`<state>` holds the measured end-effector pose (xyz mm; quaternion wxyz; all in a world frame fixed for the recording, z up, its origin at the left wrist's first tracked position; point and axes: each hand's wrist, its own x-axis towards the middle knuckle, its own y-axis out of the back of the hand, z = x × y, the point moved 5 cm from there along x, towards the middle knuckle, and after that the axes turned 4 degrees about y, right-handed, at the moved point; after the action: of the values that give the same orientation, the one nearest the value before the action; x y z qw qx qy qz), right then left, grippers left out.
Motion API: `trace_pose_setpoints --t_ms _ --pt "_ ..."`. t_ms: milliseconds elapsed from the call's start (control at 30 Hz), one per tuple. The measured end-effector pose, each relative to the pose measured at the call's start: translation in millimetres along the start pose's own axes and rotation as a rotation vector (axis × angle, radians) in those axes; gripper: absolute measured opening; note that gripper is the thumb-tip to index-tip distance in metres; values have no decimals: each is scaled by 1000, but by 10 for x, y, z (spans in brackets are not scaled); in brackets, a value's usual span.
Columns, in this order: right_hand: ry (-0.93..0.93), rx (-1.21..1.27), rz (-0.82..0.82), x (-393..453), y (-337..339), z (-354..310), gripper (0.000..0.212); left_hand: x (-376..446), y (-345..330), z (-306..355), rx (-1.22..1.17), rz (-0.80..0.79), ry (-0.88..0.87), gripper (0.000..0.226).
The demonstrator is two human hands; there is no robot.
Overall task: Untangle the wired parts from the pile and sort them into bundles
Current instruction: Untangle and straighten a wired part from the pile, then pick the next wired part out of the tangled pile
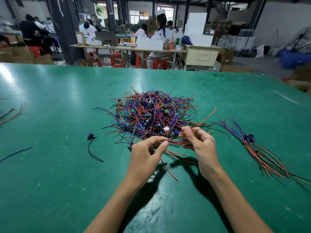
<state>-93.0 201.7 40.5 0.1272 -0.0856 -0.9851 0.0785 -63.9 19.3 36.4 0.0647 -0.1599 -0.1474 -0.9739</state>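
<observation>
Head view: both hands work at the near edge of the wire pile (151,113) mid-tabletop (50,165); left hand (146,152) pinches wires, right hand (198,142) pinches a red lead. Next, tease one part free toward the sorted bundle (249,140) at right.

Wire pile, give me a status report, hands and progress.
Left hand and right hand both pinching wires at near edge of pile. One bundle sorted, right side. Pile mostly tangled. Stray part lies left.
</observation>
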Motion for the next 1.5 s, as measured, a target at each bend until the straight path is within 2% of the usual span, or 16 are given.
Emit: trace_pose_setpoints --t_ms 100,233,433,600,667,733,767,833,967,1100,1200,1367,1500 --pt "-2 30 12 6 -1 18 13 -6 24 5 72 62 -77 7" --pt "20 78 79 18 29 -5 12 12 63 1 124 112 -94 6" --pt "70 147 277 73 203 -90 11 20 35 -3 138 69 -51 4" --pt "54 206 296 77 243 -125 11 12 54 60 6 4 24 7" --pt "-69 288 241 82 229 -81 11 38 -2 100 -167 -148 107 22" --pt "-210 365 141 77 179 -48 11 58 -43 102 -351 -326 278 54" --pt "-255 369 84 72 156 -40 16 43 -39 98 -447 -375 324 63" --pt "-299 279 -27 53 109 -23 27 12 -8 77 -555 -368 349 70" --pt "-217 14 -180 -28 -33 36 46 0 -61 -4 -464 -246 388 50" --pt "28 -179 -208 -69 -130 78 18 -41 -157 -25 -456 -274 352 30" --pt "122 -264 -177 -83 -145 89 16 -57 -153 -45 -452 -297 351 22" --pt "119 -134 -203 -105 -135 55 12 -28 -121 -93 -414 -243 376 14" --pt "57 -50 -225 -124 -163 75 20 -22 -114 -119 -383 -201 381 6"
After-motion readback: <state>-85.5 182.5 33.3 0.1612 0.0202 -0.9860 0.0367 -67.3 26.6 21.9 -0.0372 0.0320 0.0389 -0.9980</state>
